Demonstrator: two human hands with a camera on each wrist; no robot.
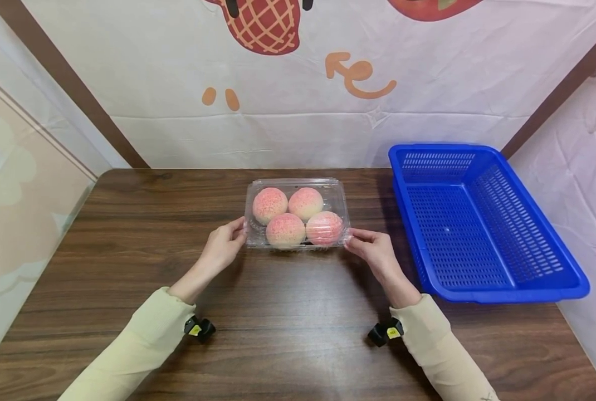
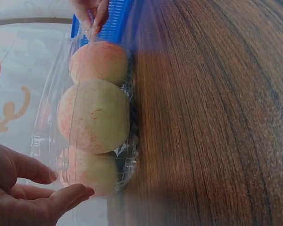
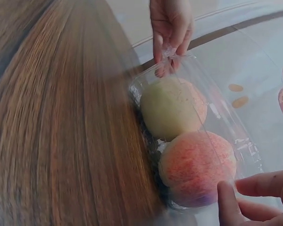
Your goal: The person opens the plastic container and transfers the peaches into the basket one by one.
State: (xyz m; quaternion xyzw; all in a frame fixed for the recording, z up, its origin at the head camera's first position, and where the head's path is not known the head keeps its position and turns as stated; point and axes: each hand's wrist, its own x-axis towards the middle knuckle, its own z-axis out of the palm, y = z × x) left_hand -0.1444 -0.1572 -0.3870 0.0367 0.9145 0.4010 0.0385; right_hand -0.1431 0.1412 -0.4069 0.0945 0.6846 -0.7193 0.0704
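So the step here, as far as I could judge, was a two-handed corner job on the clear plastic rectangular box (image 1: 337, 201). It was toward the back of the dark brown wood-grain table (image 1: 288, 328), between the two hands, with four round pink-and-cream fruits (image 1: 285, 229), peaches by the look of them, under its see-through lid. The left hand (image 1: 221, 243) had thumb and fingers pinched on the near left corner, and the right hand (image 1: 375, 249) did the same at the near right one. Both wrist views backed that up: fingertip holds, not full fists. The lid was down over the fruits, but I couldn't tell if its edge was fully snapped, or whether the base was flat on the table or a touch raised. A big blue plastic basket with slotted sides (image 1: 508, 294) stood off to the right, neither hand touching it. IMO the next move called for both pinches working together at the same pace, since one corner getting ahead of the other could skew that thin plastic and set the fruits rolling into each other.
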